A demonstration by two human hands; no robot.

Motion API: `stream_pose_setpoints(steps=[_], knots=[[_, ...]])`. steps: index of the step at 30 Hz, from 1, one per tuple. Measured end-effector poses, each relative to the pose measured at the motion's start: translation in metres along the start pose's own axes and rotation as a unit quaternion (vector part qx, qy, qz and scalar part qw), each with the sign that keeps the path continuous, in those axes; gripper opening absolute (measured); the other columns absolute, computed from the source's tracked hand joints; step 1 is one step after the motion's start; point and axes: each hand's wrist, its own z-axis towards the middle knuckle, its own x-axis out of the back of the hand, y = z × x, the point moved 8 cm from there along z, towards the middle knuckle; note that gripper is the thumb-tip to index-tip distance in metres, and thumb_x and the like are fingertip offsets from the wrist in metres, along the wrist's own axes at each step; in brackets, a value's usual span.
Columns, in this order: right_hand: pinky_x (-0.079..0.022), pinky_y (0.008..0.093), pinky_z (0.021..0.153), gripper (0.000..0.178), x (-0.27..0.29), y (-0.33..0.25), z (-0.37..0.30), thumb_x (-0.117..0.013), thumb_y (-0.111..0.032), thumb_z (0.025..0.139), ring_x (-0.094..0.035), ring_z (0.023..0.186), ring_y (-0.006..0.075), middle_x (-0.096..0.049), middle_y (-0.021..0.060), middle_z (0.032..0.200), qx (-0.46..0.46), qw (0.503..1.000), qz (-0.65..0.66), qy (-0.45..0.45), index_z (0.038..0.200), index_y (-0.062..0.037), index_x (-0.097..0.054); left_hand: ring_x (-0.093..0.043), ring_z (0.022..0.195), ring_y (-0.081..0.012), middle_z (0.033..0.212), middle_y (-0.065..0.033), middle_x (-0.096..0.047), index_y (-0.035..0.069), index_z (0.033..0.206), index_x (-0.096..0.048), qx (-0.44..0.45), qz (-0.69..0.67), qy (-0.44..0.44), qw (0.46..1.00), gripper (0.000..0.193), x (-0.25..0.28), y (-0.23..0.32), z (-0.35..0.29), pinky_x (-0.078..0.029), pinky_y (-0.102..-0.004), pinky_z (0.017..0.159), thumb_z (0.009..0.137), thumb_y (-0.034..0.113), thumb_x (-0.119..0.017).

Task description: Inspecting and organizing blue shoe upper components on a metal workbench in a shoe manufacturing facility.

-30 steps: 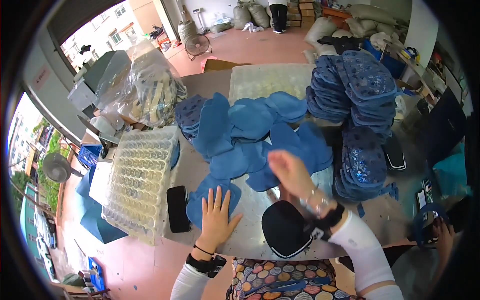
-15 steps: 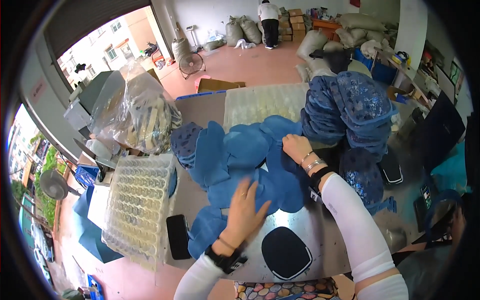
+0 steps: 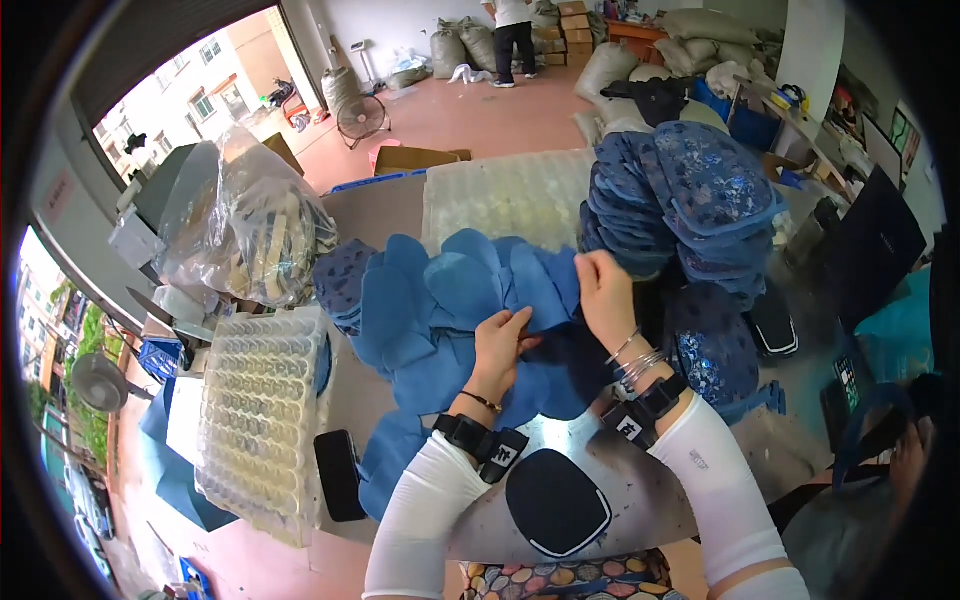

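A blue fabric piece (image 3: 540,288) is stretched between my two hands, lifted a little over a spread of similar rounded blue pieces (image 3: 395,300). My left hand (image 3: 500,350) pinches its lower edge with thumb and fingers. At its upper right edge my right hand (image 3: 606,300) is closed on it, knuckles up. A dark-coloured piece (image 3: 580,355) shows below, between my wrists. Close to my body lies a black rounded pad (image 3: 557,503) with white edging. Stacks of patterned dark blue pieces (image 3: 715,185) rise just beyond my right hand.
A clear moulded tray (image 3: 260,410) and a black phone (image 3: 338,475) lie at the left; another tray (image 3: 500,195) is at the back. Behind the left tray sits a filled plastic bag (image 3: 245,220). A person (image 3: 512,40) stands far off; another person's hand (image 3: 908,460) shows at right.
My left hand has moved up and right from the loose pieces and now pinches a blue fabric piece. My right hand has stayed near its edge. The view has shifted slightly.
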Motion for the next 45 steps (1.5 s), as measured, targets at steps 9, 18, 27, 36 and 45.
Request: stream_pose_setpoints(steps=[9, 18, 27, 36, 45], knots=[[-0.043, 0.0193, 0.071, 0.014, 0.141, -0.077, -0.015, -0.059, -0.017, 0.097, -0.052, 0.079, 0.0040, -0.059, -0.0031, 0.088, -0.091, 0.916, 0.348, 0.177, 0.099, -0.0028, -0.062, -0.060, 0.071, -0.0139, 0.077, -0.0052, -0.057, 0.000, 0.087, -0.059, 0.001, 0.055, 0.028, 0.998, 0.019, 0.016, -0.010, -0.001, -0.056, -0.0273, 0.070, 0.090, 0.018, -0.067], [-0.052, 0.0328, 0.086, 0.030, 0.207, -0.069, -0.117, -0.057, -0.001, 0.088, -0.065, 0.096, 0.0203, -0.065, 0.0127, 0.110, -0.315, 0.832, 0.455, -0.031, 0.117, 0.0045, -0.056, -0.045, 0.125, -0.0435, 0.135, -0.0317, -0.045, -0.010, 0.130, -0.046, -0.324, 0.634, -0.123, 0.692, 0.065, -0.051, -0.018, -0.204, -0.038, -0.0475, 0.104, 0.087, 0.035, -0.065], [-0.047, 0.0329, 0.094, 0.031, 0.158, -0.056, -0.206, -0.060, -0.004, 0.089, -0.061, 0.105, 0.0172, -0.064, 0.0081, 0.114, -0.432, 0.734, 0.496, -0.166, 0.120, 0.0013, -0.056, -0.021, 0.142, -0.0379, 0.150, -0.0246, -0.029, -0.007, 0.142, -0.033, -0.306, 0.606, -0.383, 0.627, 0.090, -0.074, -0.079, -0.254, -0.016, -0.0505, 0.116, 0.084, 0.057, -0.059], [-0.049, 0.0192, 0.071, 0.031, 0.129, -0.055, -0.281, -0.065, -0.008, 0.090, -0.061, 0.082, 0.0054, -0.068, 0.0033, 0.095, -0.503, 0.712, 0.351, -0.342, 0.117, 0.0005, -0.052, -0.042, 0.130, -0.0200, 0.144, -0.0131, -0.041, -0.002, 0.147, -0.023, 0.222, -0.152, -0.301, 0.915, 0.084, -0.022, -0.095, -0.291, -0.035, -0.0355, 0.107, 0.088, 0.034, -0.070], [-0.037, 0.0268, 0.046, 0.023, 0.112, -0.041, -0.265, -0.067, -0.017, 0.089, -0.046, 0.045, 0.0134, -0.050, 0.0079, 0.053, -0.296, 0.887, 0.030, -0.353, 0.085, 0.0008, -0.054, -0.050, 0.062, -0.0025, 0.078, 0.0005, -0.060, -0.004, 0.134, -0.045, -0.043, 0.330, -0.113, 0.936, 0.052, -0.001, -0.079, -0.266, -0.041, -0.0181, 0.052, 0.087, 0.001, -0.066]])
